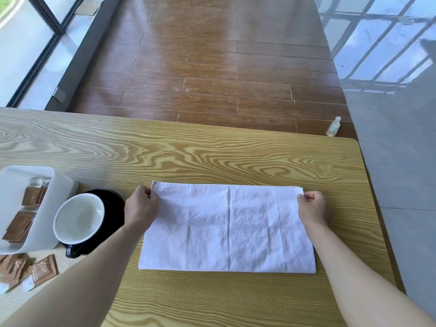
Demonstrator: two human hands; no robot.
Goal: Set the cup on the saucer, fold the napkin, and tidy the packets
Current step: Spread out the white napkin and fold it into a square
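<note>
A white napkin (226, 228) lies flat on the wooden table (188, 156) as a wide rectangle, with doubled layers showing along its far edge. My left hand (141, 206) pinches its far left corner. My right hand (315, 207) pinches its far right corner. A cup (79, 218), black outside and white inside, stands on a black saucer (113, 204) left of the napkin. Brown packets (41, 271) lie loose near the table's front left edge. More brown packets (28, 204) sit inside a white bin (43, 223).
The white bin stands at the table's left edge, touching the cup's left side. A small clear bottle (333, 126) lies on the wooden floor beyond the table's far right corner. The table's right edge runs close to the napkin's right side.
</note>
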